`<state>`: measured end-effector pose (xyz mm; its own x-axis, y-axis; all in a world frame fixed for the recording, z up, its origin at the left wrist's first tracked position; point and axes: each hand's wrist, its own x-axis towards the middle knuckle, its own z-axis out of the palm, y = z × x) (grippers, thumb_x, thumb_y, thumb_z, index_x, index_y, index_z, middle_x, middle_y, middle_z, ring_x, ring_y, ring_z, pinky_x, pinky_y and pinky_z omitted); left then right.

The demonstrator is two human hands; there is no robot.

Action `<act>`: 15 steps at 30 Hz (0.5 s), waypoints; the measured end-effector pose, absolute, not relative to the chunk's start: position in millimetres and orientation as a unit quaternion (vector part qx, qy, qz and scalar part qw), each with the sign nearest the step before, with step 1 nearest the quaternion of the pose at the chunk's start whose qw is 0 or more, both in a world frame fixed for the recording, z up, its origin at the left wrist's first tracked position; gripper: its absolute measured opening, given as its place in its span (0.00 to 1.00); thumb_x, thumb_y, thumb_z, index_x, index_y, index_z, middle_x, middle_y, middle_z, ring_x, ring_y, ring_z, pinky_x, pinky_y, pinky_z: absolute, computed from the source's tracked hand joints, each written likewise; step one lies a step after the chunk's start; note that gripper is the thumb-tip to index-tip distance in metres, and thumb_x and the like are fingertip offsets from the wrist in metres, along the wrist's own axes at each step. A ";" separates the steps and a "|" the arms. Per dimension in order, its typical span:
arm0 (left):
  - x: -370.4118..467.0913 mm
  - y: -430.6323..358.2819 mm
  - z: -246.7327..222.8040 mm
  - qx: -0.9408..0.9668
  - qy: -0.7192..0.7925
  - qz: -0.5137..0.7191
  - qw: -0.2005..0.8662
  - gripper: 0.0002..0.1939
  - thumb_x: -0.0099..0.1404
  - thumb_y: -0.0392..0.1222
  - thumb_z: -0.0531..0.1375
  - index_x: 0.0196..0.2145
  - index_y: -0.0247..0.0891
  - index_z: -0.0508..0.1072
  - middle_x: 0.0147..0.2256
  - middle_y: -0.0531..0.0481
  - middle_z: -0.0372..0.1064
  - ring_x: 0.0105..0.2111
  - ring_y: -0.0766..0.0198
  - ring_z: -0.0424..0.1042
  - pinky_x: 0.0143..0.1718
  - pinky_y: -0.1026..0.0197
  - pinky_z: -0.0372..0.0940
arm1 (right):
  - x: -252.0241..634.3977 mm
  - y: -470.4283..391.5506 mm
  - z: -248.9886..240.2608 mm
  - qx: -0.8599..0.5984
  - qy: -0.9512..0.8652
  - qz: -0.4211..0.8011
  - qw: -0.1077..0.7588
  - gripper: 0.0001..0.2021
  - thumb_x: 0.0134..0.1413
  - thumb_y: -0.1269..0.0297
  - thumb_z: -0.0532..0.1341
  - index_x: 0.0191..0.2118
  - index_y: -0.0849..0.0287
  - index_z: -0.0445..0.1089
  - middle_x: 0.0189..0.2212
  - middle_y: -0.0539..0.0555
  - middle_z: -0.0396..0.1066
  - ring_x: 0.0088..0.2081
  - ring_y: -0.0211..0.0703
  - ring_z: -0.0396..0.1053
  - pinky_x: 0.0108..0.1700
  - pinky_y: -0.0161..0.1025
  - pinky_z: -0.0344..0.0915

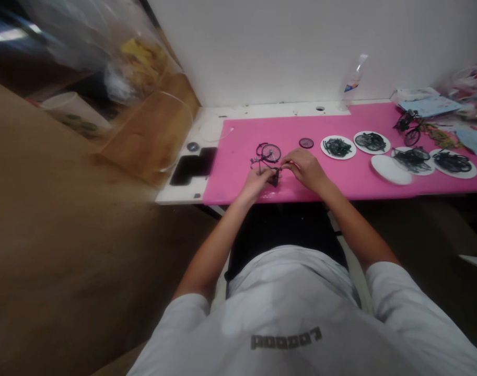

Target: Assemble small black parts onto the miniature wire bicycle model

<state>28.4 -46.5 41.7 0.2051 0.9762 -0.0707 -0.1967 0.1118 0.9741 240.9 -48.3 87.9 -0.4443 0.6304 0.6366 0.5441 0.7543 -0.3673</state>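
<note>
Two hands on a small bicycle model (pixel 268 159), left hand (pixel 257 183) and right hand (pixel 305 168) both pinched shut on its frame.

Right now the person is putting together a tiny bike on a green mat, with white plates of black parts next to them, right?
Not quite: the mat is pink, not green, as the head view shows. The rest holds: both hands, left and right, work on the tiny bike, with white plates of black parts alongside.

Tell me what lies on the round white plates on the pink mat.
Four of the round white plates hold heaps of small black parts, apparently miniature bicycle pieces. A fifth plate looks bare. Each heap covers its plate's middle, and the blur hides the exact parts.
</note>
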 end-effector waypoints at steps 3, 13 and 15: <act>28.0 -45.5 40.3 0.470 0.418 0.472 0.617 0.09 0.63 0.43 0.70 0.32 0.34 0.81 0.32 0.43 0.83 0.29 0.63 0.80 0.38 0.59 0.76 | 240.0 -48.3 87.1 -0.344 -0.848 0.049 0.400 0.18 0.78 0.48 0.58 0.45 0.55 0.79 0.42 0.60 0.83 0.46 0.55 0.76 0.53 0.51 0.69; 27.4 -46.2 42.2 0.469 0.431 0.468 0.613 0.07 0.64 0.42 0.68 0.34 0.34 0.81 0.34 0.42 0.84 0.29 0.63 0.80 0.39 0.59 0.76 | 238.4 -52.1 89.7 -0.361 -0.847 0.025 0.389 0.20 0.77 0.46 0.59 0.45 0.57 0.80 0.42 0.61 0.84 0.46 0.55 0.77 0.52 0.51 0.69; 27.8 -46.6 43.0 0.468 0.430 0.471 0.612 0.07 0.64 0.41 0.68 0.34 0.34 0.81 0.34 0.42 0.84 0.29 0.63 0.80 0.38 0.59 0.76 | 238.0 -53.2 90.5 -0.367 -0.848 0.027 0.381 0.21 0.78 0.46 0.59 0.45 0.56 0.80 0.42 0.61 0.84 0.46 0.55 0.77 0.53 0.51 0.69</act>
<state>27.8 -46.6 43.0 0.1868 0.9787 -0.0846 -0.1731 0.1176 0.9779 238.0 -53.2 90.5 -0.4400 0.6431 0.6267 0.6020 0.7291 -0.3255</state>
